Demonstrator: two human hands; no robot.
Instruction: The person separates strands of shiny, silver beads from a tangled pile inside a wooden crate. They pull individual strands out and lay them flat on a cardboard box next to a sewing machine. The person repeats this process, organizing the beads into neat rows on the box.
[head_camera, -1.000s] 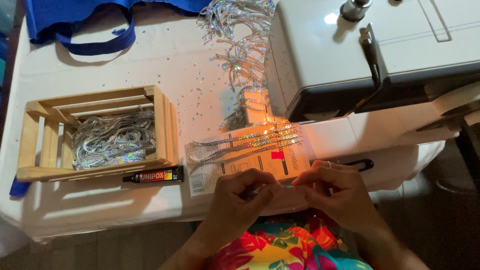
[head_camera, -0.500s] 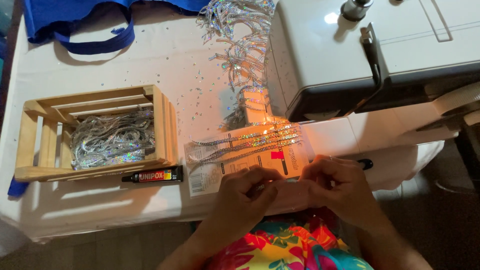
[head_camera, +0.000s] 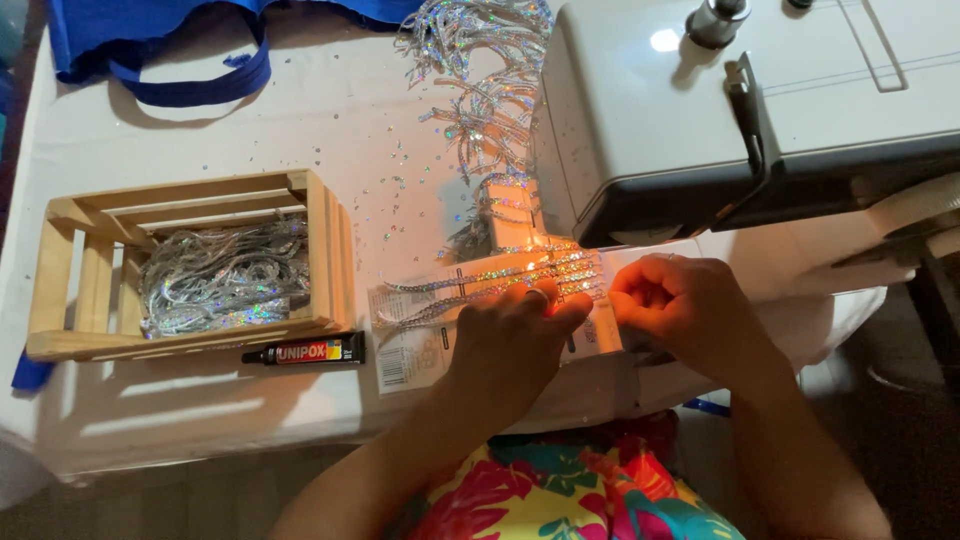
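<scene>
Several silver holographic sequin strips (head_camera: 480, 285) lie across a white printed card (head_camera: 410, 350) under the lit head of a white sewing machine (head_camera: 740, 110). My left hand (head_camera: 515, 335) rests knuckles-up on the strips' right end, with its fingers curled down onto them. Just to its right, my right hand (head_camera: 680, 310) is pinched at the same end of the strips, beneath the machine's lamp. What the fingertips hold is hidden by the hands themselves.
A wooden slatted crate (head_camera: 320, 250) holding a heap of silver sequin trim (head_camera: 225, 285) stands at the left. A black glue tube (head_camera: 305, 352) lies in front of it. More sequin trim (head_camera: 485, 90) trails up behind the machine. A blue bag (head_camera: 190, 60) is at the back left.
Both hands have moved up from the table's front edge onto the strips on the card, close under the machine's lamp.
</scene>
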